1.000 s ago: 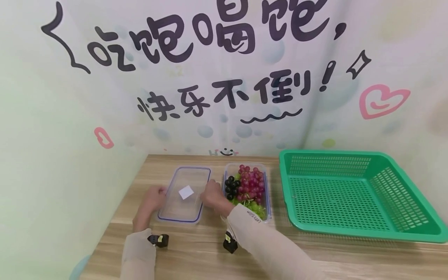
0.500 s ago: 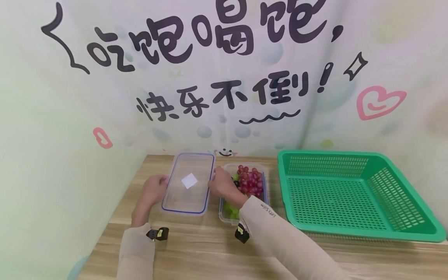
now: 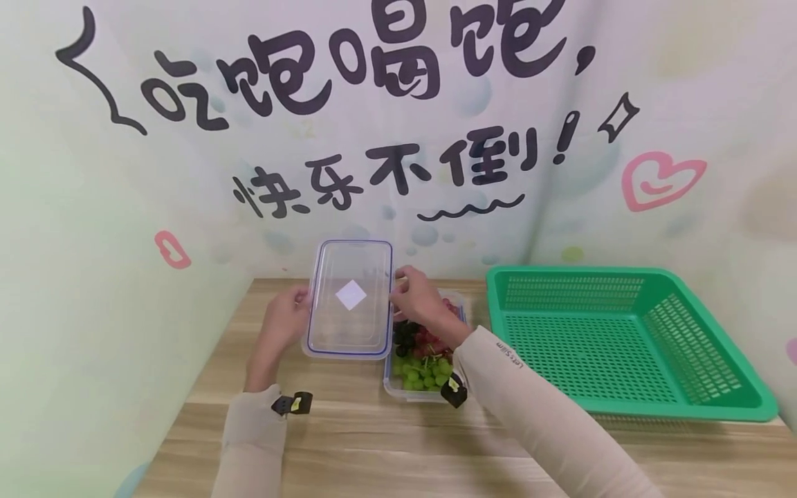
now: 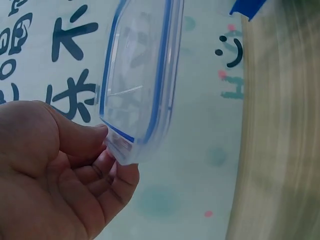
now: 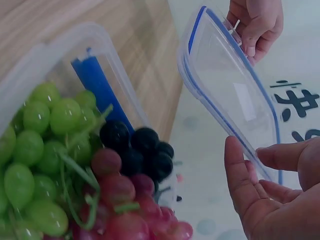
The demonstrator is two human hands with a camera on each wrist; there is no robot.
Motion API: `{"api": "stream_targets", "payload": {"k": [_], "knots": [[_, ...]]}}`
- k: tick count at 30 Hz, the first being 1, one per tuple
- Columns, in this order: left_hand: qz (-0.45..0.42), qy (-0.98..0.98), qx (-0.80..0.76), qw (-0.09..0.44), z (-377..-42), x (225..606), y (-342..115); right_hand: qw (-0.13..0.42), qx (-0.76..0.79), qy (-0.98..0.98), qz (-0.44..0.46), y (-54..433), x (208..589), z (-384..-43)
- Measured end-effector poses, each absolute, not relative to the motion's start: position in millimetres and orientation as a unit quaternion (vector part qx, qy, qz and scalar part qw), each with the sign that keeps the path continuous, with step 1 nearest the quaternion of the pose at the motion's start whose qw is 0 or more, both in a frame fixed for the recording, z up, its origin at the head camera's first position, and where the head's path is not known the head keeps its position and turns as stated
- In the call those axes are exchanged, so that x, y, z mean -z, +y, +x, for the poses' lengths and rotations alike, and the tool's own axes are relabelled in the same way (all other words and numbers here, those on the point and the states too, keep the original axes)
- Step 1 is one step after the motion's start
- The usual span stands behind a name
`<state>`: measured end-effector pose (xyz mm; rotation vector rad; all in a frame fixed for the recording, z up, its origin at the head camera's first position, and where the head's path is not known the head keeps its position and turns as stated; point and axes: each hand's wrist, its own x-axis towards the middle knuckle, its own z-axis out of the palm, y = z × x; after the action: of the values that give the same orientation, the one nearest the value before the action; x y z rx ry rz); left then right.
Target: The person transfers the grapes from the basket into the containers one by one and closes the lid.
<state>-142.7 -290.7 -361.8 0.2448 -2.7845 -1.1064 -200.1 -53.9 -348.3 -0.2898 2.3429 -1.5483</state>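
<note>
A clear plastic lid (image 3: 330,325) with a blue seal and a white square label (image 3: 351,294) is held up off the table between both hands. My left hand (image 3: 286,315) pinches its left edge between thumb and fingers, as the left wrist view shows. On the opposite edge, my right hand (image 3: 422,296) pinches the rim with thumb and fingertips. Just right of the lid, partly under my right forearm, stands a clear food container (image 3: 398,394) filled with green grapes (image 5: 42,150), black grapes (image 5: 135,147) and red grapes (image 5: 125,210).
A large green plastic basket (image 3: 598,346) stands on the right side of the wooden table (image 3: 349,443). Behind the table hangs a printed backdrop (image 3: 299,228) with black lettering. Black wrist cameras (image 3: 454,389) are strapped to both sleeves.
Both hands have raised the lid from the table, moving it up, away and slightly right. The lid now tilts more upright. The container and basket stay in place.
</note>
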Motion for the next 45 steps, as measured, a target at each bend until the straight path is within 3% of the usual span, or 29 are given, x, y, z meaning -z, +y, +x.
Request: {"api": "stream_targets", "payload": {"k": [20,45], "knots": [[0.05,-0.9,0.407,0.151,-161,343,-253,0.084,0.539,0.825,-0.15,-6,324,-217],[0.03,-0.868,0.455,0.197,-169,340,-215,0.032,0.516,0.841,-0.162,30,308,-225]]}}
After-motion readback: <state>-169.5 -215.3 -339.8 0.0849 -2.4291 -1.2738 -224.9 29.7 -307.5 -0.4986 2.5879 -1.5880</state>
